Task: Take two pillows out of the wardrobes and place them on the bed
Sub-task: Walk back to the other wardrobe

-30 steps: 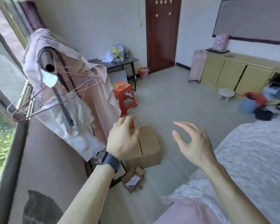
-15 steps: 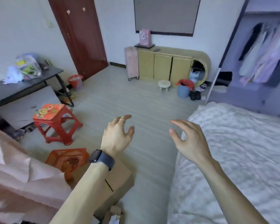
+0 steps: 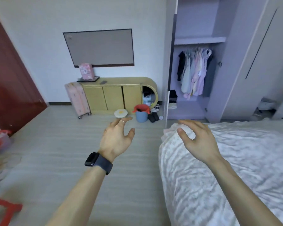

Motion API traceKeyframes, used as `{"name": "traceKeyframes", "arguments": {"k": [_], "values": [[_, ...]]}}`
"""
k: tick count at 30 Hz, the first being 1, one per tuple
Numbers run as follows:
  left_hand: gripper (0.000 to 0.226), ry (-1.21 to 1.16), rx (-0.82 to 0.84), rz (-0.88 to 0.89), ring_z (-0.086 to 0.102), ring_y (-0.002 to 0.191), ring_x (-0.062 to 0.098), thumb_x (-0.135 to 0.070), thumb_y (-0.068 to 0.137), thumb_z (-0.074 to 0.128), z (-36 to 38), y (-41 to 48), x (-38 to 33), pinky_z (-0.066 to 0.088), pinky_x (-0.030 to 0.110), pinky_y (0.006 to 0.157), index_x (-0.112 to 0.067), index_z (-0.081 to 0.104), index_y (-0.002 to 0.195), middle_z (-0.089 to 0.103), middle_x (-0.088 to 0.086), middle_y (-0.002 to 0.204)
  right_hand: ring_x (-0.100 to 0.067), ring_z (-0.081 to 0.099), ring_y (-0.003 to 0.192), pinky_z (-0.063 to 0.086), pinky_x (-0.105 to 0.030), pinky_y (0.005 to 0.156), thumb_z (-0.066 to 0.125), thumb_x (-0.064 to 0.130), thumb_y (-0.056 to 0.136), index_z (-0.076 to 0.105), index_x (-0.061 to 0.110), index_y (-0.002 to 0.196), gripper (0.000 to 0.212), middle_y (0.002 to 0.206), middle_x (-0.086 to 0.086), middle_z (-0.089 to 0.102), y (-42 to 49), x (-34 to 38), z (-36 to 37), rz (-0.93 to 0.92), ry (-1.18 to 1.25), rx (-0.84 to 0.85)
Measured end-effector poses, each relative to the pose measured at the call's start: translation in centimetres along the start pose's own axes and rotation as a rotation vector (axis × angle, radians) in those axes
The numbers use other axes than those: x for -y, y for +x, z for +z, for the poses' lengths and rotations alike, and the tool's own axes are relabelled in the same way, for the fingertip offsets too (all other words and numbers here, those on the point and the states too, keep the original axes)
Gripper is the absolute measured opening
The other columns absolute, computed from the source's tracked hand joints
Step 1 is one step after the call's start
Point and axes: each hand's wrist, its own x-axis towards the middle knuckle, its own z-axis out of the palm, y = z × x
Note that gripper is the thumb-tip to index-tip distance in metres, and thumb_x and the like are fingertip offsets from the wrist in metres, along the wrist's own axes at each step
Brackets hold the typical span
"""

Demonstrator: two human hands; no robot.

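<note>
An open lilac wardrobe [image 3: 219, 101] stands at the far right, with clothes [image 3: 194, 72] hanging on a rail and bare shelves above. No pillow shows in it. The bed [image 3: 235, 168], under a rumpled white cover, fills the lower right. My left hand [image 3: 117, 138], with a dark watch on the wrist and a ring, hovers open over the floor. My right hand [image 3: 197, 140] hovers open above the bed's near corner. Both hands hold nothing.
A yellow low cabinet [image 3: 114, 95] stands against the back wall with a pink suitcase [image 3: 77, 98] beside it. A small white stool [image 3: 120, 113], a blue bin [image 3: 141, 114] and shoes lie near the wardrobe. A dark red door [image 3: 10, 88] is left; a red stool [image 3: 5, 207] lower left.
The view has swung right, from the window and clothes rack past the desk to the wardrobe and bed. Both hands stay raised, open and without anything in them.
</note>
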Motion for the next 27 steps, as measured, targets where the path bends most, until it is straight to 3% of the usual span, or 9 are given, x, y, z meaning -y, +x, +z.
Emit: {"name": "traceKeyframes", "arguments": {"k": [4,9,13,16,21,24,27], "values": [[0.049,-0.063,-0.002,0.09,0.054,0.125,0.028,-0.048,0.086,0.051,1.2,8.0,0.1,0.047,0.047,0.102,-0.032,0.057,0.132,0.058,-0.001,0.137,-0.023,0.052,0.122,0.034,-0.023,0.099,0.064,0.038,0.095,0.068,0.033,0.125,0.031,0.13,0.013,0.064,6.0,-1.2,0.9,0.038,-0.022,-0.089],[0.035,-0.113,-0.029,0.177,0.055,0.121,0.024,-0.029,0.091,0.065,4.7,18.9,1.0,0.046,0.041,0.102,-0.036,0.062,0.125,0.06,-0.004,0.129,-0.021,0.049,0.124,0.034,-0.025,0.102,0.063,0.039,0.095,0.065,0.038,0.126,0.031,0.132,0.016,0.062,14.8,-4.3,3.9,0.054,-0.032,-0.128],[0.036,-0.12,-0.02,0.196,0.055,0.119,0.022,-0.032,0.091,0.065,7.9,28.5,2.6,0.047,0.04,0.099,-0.034,0.061,0.127,0.059,-0.005,0.126,-0.017,0.047,0.124,0.032,-0.023,0.101,0.061,0.041,0.096,0.064,0.04,0.127,0.031,0.131,0.021,0.06,22.6,-7.4,7.7,0.067,-0.035,-0.127],[0.026,-0.13,0.027,0.195,0.055,0.122,0.02,-0.035,0.093,0.062,10.0,34.5,4.2,0.048,0.038,0.098,-0.04,0.06,0.118,0.058,-0.009,0.132,-0.015,0.047,0.124,0.03,-0.021,0.102,0.061,0.041,0.095,0.064,0.043,0.125,0.03,0.128,0.026,0.057,28.0,-9.1,10.9,0.085,-0.004,-0.128],[0.04,-0.102,0.066,0.156,0.052,0.124,0.021,-0.034,0.093,0.061,13.4,43.5,8.2,0.048,0.04,0.097,-0.036,0.056,0.133,0.058,-0.007,0.132,-0.013,0.052,0.125,0.034,-0.022,0.105,0.061,0.043,0.094,0.064,0.044,0.125,0.031,0.129,0.022,0.061,35.1,-12.1,16.8,0.121,-0.007,-0.097],[0.042,-0.087,0.108,0.157,0.05,0.125,0.02,-0.034,0.093,0.062,15.8,49.4,11.0,0.048,0.039,0.097,-0.033,0.056,0.135,0.058,-0.007,0.133,-0.012,0.051,0.125,0.036,-0.024,0.105,0.054,0.053,0.094,0.064,0.044,0.125,0.034,0.13,0.023,0.06,39.5,-13.5,20.4,0.137,-0.02,-0.099],[0.041,-0.12,0.166,0.21,0.052,0.125,0.02,-0.032,0.094,0.062,18.4,55.8,13.2,0.048,0.037,0.098,-0.029,0.057,0.134,0.057,-0.007,0.136,-0.012,0.05,0.126,0.033,-0.021,0.104,0.058,0.049,0.094,0.064,0.043,0.126,0.033,0.13,0.023,0.059,44.1,-15.0,24.0,0.177,-0.042,-0.116]]}}
